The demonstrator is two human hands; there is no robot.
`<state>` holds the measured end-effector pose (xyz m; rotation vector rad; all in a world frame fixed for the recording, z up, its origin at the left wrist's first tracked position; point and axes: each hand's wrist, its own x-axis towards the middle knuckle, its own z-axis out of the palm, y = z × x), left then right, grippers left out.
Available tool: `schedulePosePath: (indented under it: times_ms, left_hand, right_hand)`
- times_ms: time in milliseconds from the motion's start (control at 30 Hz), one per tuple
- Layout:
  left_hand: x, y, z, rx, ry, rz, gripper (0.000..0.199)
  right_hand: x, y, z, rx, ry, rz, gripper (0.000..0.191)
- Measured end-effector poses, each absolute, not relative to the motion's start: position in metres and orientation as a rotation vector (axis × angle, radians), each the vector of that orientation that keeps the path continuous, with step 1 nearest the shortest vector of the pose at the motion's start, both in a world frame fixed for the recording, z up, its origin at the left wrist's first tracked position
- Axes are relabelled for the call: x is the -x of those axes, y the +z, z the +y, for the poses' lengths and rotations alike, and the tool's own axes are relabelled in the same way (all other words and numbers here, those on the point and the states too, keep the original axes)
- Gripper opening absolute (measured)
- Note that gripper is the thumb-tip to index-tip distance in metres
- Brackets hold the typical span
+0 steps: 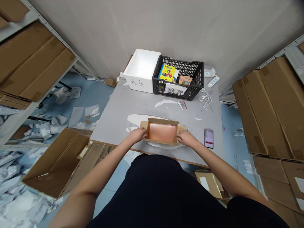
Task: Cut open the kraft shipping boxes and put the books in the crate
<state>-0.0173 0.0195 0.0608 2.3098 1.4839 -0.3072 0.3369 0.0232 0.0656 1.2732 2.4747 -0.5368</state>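
A small cardboard box (pixel 163 121) lies on the grey table near its front edge, its flaps folded outward. Inside it shows a flat orange-pink item (pixel 163 132); what kind of thing it is I cannot tell. My left hand (pixel 137 134) is closed on the box's left end, by the side flap. At the opposite end my right hand (pixel 186 138) pinches the box by its right flap. Under and behind the box, white torn patches mark the tabletop. To the right of my right hand a phone (pixel 209 138) lies flat with its screen lit.
At the table's back stand a white foam box (pixel 138 81) and a black plastic crate (pixel 193 91) holding books (pixel 167 73). A white cable (pixel 206 100) lies right of the crate. An open carton (pixel 59 161) sits below left; shelves with cartons flank both sides.
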Motion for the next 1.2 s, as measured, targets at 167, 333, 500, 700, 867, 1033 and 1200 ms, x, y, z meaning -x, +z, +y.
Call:
schedulePosePath:
  times_ms: [167,333,500,700,867,1033,1200]
  left_hand:
    - [-0.003,0.05,0.025,-2.258,-0.267,1.528,0.02]
    - [-0.025,0.041,0.035,-2.2,-0.246,1.437,0.039]
    - [-0.035,0.039,0.041,-2.213,-0.319,1.431,0.048]
    - [-0.04,0.041,0.041,-2.258,-0.329,1.463,0.043]
    - [-0.048,0.042,0.047,-2.27,-0.353,1.497,0.034]
    - [-0.057,0.042,0.059,-2.253,-0.388,1.587,0.03]
    - [-0.063,0.043,0.063,-2.315,-0.373,1.515,0.03]
  right_hand:
    - [-0.307,0.061,0.025,-1.461,-0.622,2.41,0.03]
    - [-0.264,0.052,0.038,-1.519,-0.587,2.386,0.045]
    - [-0.241,0.041,0.05,-1.614,-0.454,2.323,0.044]
    - [-0.232,0.035,0.056,-1.672,-0.393,2.259,0.029]
    - [-0.232,0.035,0.056,-1.686,-0.414,2.252,0.029]
    - [-0.238,0.033,0.05,-1.835,-0.441,2.093,0.03]
    - [-0.241,0.032,0.042,-1.971,-0.485,1.981,0.034]
